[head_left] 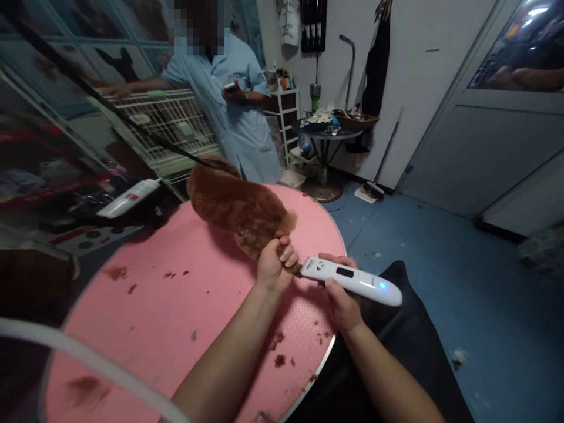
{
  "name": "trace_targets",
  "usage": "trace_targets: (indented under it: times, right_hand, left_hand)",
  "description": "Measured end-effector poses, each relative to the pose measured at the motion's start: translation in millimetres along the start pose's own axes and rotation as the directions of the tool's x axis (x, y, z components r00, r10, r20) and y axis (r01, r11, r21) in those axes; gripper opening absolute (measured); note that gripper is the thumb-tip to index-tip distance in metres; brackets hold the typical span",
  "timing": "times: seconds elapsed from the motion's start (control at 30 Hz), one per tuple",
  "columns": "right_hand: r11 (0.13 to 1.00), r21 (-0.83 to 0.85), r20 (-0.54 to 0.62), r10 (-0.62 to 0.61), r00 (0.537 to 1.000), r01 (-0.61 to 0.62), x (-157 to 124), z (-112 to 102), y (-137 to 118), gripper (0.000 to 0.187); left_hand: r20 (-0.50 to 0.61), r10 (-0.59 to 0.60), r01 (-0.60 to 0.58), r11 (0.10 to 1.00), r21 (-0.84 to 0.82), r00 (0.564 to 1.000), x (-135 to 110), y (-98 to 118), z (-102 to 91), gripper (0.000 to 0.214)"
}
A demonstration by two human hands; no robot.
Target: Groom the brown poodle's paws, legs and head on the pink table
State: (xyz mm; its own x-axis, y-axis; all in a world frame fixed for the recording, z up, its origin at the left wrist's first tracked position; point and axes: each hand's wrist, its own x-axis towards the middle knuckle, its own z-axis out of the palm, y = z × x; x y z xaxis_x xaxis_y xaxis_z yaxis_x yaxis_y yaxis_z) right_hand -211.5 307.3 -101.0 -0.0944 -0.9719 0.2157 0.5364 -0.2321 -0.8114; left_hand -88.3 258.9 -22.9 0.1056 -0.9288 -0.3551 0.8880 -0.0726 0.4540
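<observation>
A brown curly-coated dog (238, 202) stands on the round pink grooming table (176, 311), its rear towards me and its head hidden. My left hand (275, 264) is closed around one of its hind legs, with the paw end poking out to the right of my fingers. In my right hand (343, 299) I hold a white hair clipper (352, 279) with a blue light lit. The clipper's blade end meets the fur at the paw. Tufts of cut brown fur (279, 359) lie on the table near my forearms.
A person in a light blue coat (238, 106) stands beyond the table, one hand on a wire cage (171, 117). A dark strap (145, 132) runs down to the dog. Another clipper (130, 198) rests at the left. A white tube (88, 358) crosses the lower left.
</observation>
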Motion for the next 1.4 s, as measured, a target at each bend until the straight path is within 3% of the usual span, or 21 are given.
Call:
trace_targets:
  times: [0.13, 0.3, 0.43, 0.57, 0.63, 0.73, 0.83, 0.93, 1.0, 1.07, 1.13, 1.2, 1.4]
  right_hand:
    - [0.957, -0.231, 0.169, -0.140, 0.976, 0.177, -5, 1, -12, 0.036]
    - [0.800, -0.447, 0.331, -0.268, 0.905, 0.400, -5, 5, -18, 0.042]
    - [0.723, -0.428, 0.410, -0.380, 0.829, 0.543, -2, 6, -20, 0.045]
    - [0.807, -0.358, 0.506, -0.255, 0.824, 0.470, -4, 1, -29, 0.041]
    - [0.829, -0.326, 0.474, -0.273, 0.837, 0.454, -10, -3, -30, 0.037]
    - [0.774, -0.343, 0.351, -0.420, 0.837, 0.532, -17, -8, -20, 0.039]
    - [0.658, -0.394, 0.426, -0.489, 0.762, 0.642, -17, -9, -8, 0.048]
    - [0.583, -0.400, 0.585, -0.433, 0.686, 0.708, -12, -8, -9, 0.047]
    - [0.667, -0.373, 0.629, -0.328, 0.704, 0.645, -12, -8, -18, 0.043]
    - [0.802, -0.320, 0.594, -0.245, 0.766, 0.505, -17, -9, -27, 0.039]
    - [0.881, -0.280, 0.465, -0.222, 0.857, 0.381, -22, -11, -32, 0.037]
    - [0.907, -0.265, 0.317, -0.238, 0.918, 0.327, -22, -11, -32, 0.034]
    - [0.971, -0.180, 0.312, -0.099, 0.945, 0.161, -1, 0, -27, 0.035]
  left_hand:
    - [0.020, 0.026, -0.026, 1.000, 0.005, 0.999, 0, -1, 0.2, 0.018]
    - [-0.010, 0.025, -0.025, 1.000, 0.017, 1.000, -1, -4, 0.4, 0.020]
    - [-0.027, -0.020, 0.019, 1.000, -0.009, 0.999, -2, -2, 0.7, 0.020]
    - [-0.011, -0.098, 0.097, 0.992, -0.084, 0.995, -1, 1, 1.4, 0.020]
    - [0.000, -0.152, 0.151, 0.982, -0.112, 0.988, -2, 0, 1.7, 0.019]
    - [0.003, -0.183, 0.181, 0.971, -0.156, 0.983, -1, -1, 1.9, 0.019]
    - [-0.003, -0.184, 0.180, 0.964, -0.195, 0.983, -1, -1, 1.5, 0.020]
    - [0.007, -0.205, 0.202, 0.954, -0.223, 0.979, -1, 3, 1.5, 0.024]
    - [0.038, -0.224, 0.227, 0.942, -0.246, 0.974, -2, 6, 1.8, 0.026]
    - [0.072, -0.232, 0.243, 0.933, -0.264, 0.970, -3, 9, 1.7, 0.027]
    - [0.099, -0.223, 0.242, 0.930, -0.276, 0.970, -3, 11, 0.8, 0.029]
    - [0.117, -0.215, 0.240, 0.929, -0.283, 0.970, -2, 13, -0.8, 0.030]
    - [0.139, -0.231, 0.261, 0.928, -0.265, 0.963, -1, 14, -3.2, 0.029]
